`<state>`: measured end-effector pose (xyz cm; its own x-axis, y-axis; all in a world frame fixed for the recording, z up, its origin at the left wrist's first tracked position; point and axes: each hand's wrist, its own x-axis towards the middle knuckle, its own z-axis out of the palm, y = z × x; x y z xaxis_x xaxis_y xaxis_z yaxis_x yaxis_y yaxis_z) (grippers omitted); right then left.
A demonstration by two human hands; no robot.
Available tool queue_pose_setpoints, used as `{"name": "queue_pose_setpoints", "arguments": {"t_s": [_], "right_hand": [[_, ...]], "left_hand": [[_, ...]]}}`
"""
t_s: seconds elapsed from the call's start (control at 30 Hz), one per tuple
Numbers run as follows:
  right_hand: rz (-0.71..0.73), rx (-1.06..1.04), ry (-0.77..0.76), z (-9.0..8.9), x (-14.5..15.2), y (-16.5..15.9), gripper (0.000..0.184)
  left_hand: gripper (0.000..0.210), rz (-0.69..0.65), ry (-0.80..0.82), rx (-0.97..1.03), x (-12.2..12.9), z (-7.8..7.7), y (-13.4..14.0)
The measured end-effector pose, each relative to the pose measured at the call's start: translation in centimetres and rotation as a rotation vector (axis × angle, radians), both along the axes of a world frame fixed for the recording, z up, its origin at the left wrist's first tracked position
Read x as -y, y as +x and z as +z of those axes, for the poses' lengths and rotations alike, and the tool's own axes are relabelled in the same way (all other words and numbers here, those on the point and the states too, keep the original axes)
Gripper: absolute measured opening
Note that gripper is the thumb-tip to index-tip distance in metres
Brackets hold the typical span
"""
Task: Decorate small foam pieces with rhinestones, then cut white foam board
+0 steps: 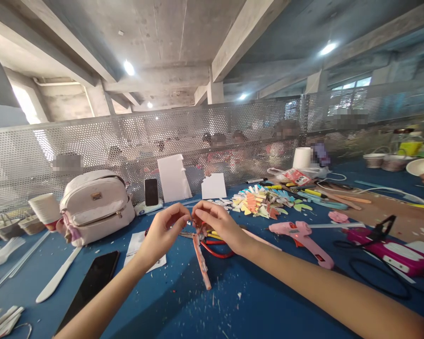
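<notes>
My left hand is closed in a pinch, its thumb and fingertips meeting my right hand's fingertips over the middle of the table. Whatever the left fingers grip is too small to make out. My right hand is also closed, its fingers bent around the upper end of a thin pink stick with whitish lumps along it. The stick slants down toward me. Just beyond and below the right hand lie red-handled pliers, partly covered by it. A white paper sheet sits behind the left wrist.
A pink glue gun and a magenta device with a black cable lie right. Behind are a heap of coloured scraps and a perforated screen. A white backpack, a black phone and a white spatula stand left.
</notes>
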<state>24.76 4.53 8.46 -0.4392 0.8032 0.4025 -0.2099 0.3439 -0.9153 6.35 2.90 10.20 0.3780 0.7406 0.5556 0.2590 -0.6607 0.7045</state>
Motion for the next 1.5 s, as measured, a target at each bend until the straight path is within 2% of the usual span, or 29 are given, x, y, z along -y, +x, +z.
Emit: {"name": "queue_pose_setpoints", "arguments": {"t_s": [0.13, 0.3, 0.8, 1.0, 1.23, 1.5], "right_hand": [[0.053, 0.027, -0.096, 0.3, -0.1, 0.1, 0.032], [0.061, 0.042, -0.118, 0.3, -0.1, 0.2, 0.029], [0.136, -0.015, -0.296, 1.4, 0.9, 0.4, 0.030], [0.121, 0.027, -0.259, 1.6, 1.3, 0.3, 0.033], [0.099, 0.027, -0.274, 1.5, 1.4, 0.2, 0.033], [0.107, 0.045, -0.272, 1.7, 1.5, 0.2, 0.036]], "left_hand": [[0.018, 0.045, 0.147, -0.053, 0.4, 0.1, -0.2], [0.018, 0.079, 0.279, -0.092, 0.4, 0.1, -0.4], [0.019, 0.068, 0.578, -0.187, 0.0, -0.3, -0.7], [0.024, 0.085, 0.756, -0.318, -0.6, -0.9, -1.7], [0.027, 0.154, 0.962, -0.464, -0.6, -0.7, -2.2], [0.024, 0.154, 1.022, -0.524, -0.8, -0.8, -2.6]]}}
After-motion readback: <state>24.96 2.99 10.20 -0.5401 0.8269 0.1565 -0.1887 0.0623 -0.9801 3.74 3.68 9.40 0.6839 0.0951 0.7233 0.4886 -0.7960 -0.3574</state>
